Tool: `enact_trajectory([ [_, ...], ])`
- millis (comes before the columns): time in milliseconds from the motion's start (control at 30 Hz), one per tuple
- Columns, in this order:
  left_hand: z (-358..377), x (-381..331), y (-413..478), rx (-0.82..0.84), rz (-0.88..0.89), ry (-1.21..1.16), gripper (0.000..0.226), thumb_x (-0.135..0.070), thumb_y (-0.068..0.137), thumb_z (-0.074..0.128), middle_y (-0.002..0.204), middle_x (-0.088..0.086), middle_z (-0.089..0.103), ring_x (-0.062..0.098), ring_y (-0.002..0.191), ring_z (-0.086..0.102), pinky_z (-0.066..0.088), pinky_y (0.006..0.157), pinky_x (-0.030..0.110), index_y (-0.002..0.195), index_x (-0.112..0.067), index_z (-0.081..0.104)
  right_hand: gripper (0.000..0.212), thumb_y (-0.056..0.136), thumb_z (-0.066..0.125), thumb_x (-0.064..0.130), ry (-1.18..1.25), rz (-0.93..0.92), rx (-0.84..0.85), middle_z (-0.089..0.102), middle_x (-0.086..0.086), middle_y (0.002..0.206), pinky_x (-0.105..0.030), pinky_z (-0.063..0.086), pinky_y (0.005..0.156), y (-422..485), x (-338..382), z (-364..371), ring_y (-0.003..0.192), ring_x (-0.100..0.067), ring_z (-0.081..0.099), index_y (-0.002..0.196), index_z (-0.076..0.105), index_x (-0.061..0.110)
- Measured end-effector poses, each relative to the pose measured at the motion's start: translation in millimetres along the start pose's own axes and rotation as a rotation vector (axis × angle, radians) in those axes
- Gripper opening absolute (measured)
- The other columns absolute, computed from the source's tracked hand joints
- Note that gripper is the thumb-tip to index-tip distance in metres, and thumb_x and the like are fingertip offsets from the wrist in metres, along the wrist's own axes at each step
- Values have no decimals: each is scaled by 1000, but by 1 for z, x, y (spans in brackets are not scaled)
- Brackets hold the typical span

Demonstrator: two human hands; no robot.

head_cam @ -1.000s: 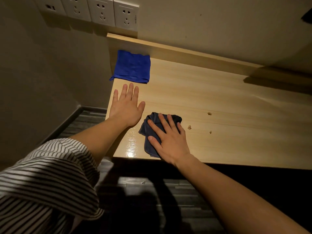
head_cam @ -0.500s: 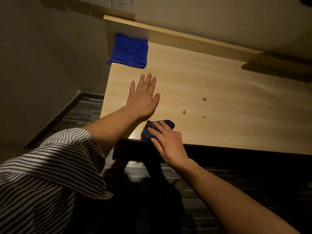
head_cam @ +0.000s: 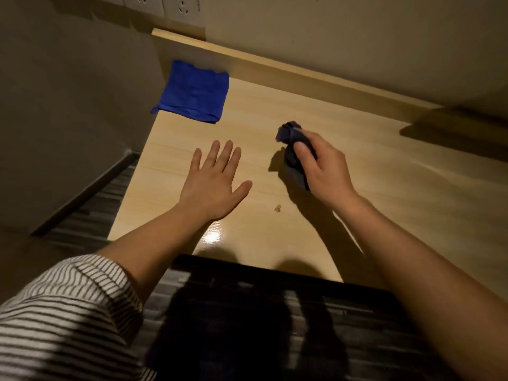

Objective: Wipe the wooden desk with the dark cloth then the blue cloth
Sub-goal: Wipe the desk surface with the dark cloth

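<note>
A dark cloth (head_cam: 295, 152) was gripped in a bunch by the right hand (head_cam: 323, 170), fingers curled tight around it, above the middle of the pale wooden tabletop (head_cam: 384, 188); part of the cloth stuck out past the fingers toward the wall, and its shadow was cast on the wood just to its left, though whether the cloth touched the surface could not be told. The left hand (head_cam: 213, 180) was laid flat on the tabletop near its left edge, palm down, fingers spread apart and nothing held. A blue cloth (head_cam: 193, 92) was seen folded flat in the far left corner, one corner hanging slightly over the left edge, well apart from both hands. A small knot mark (head_cam: 277, 208) was visible in the wood between the two forearms, and a bright glare (head_cam: 211, 236) was reflected nearer the front edge. A striped sleeve (head_cam: 63, 312) was shown on the left arm, while wall sockets (head_cam: 165, 5) were partly caught at the top of the frame, above the raised back rail (head_cam: 288, 68) of the tabletop
</note>
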State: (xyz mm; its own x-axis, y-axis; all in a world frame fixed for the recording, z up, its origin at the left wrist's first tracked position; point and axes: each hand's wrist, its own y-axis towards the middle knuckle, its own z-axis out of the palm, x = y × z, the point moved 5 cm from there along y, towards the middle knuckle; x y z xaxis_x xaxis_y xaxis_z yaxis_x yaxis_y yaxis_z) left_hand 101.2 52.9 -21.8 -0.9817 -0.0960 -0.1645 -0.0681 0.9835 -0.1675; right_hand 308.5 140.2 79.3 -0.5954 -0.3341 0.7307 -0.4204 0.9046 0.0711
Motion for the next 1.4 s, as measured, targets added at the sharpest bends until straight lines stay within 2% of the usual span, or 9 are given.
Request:
enact_trajectory([
  [133,0,-1,0,-20,-19,21,84,-74,103,6,178,0,-10,23,164,-15,-4,131,56,170,-25,-3,40,111,42,33,-274,-120,29,62,-5,141,-44,42,108,98,-42,1,127,-25,55,147,53,22],
  [267,2,-1,0,-40,-31,53,82,-73,103,9,178,-2,-8,22,164,-13,0,131,55,171,-26,-2,45,112,37,36,-507,-231,149,47,-7,155,-46,33,105,158,-65,24,141,-30,42,154,45,23],
  [367,1,0,4,-52,-59,60,82,-72,103,12,178,-3,-7,21,164,-11,0,131,54,171,-27,0,54,109,28,53,-651,-253,261,27,-1,169,-51,25,114,173,-80,44,158,-22,14,159,37,33],
  [467,2,0,1,-47,-44,70,82,-73,104,12,178,-3,-8,21,164,-13,-1,131,54,170,-28,-2,59,104,13,66,-695,-219,324,13,5,173,-58,11,120,164,-84,48,159,-19,-2,159,24,49],
  [567,3,-1,1,-38,-47,74,81,-72,104,11,178,-3,-9,21,164,-14,-1,131,54,170,-28,-3,58,101,8,73,-719,-200,387,2,7,174,-64,0,121,153,-85,50,159,-25,-9,157,12,59],
  [700,1,0,1,-30,-45,65,79,-71,104,7,177,-3,-11,21,164,-15,-2,131,54,170,-28,-6,55,103,7,68,-718,-209,427,-4,8,174,-63,-1,123,126,-80,54,159,-28,-8,157,5,59],
  [1000,0,-1,2,-15,-19,28,76,-65,105,1,178,-1,-14,24,163,-17,-3,131,56,170,-26,-8,55,109,10,56,-703,-218,453,1,5,174,-54,4,125,15,-56,64,159,-23,-6,163,4,46],
  [1167,1,-1,1,-22,-9,23,73,-59,107,3,179,2,-10,26,164,-13,-4,131,57,170,-24,-6,57,108,10,55,-692,-205,481,-4,7,174,-52,3,125,-43,-43,71,159,-21,-11,163,0,44],
  [1400,-1,-1,0,-22,9,-4,74,-58,107,7,179,5,-4,28,165,-9,-3,130,59,171,-21,-1,56,109,17,53,-635,-167,459,-2,9,174,-48,5,123,-116,-25,85,159,-18,-10,163,5,45],
])
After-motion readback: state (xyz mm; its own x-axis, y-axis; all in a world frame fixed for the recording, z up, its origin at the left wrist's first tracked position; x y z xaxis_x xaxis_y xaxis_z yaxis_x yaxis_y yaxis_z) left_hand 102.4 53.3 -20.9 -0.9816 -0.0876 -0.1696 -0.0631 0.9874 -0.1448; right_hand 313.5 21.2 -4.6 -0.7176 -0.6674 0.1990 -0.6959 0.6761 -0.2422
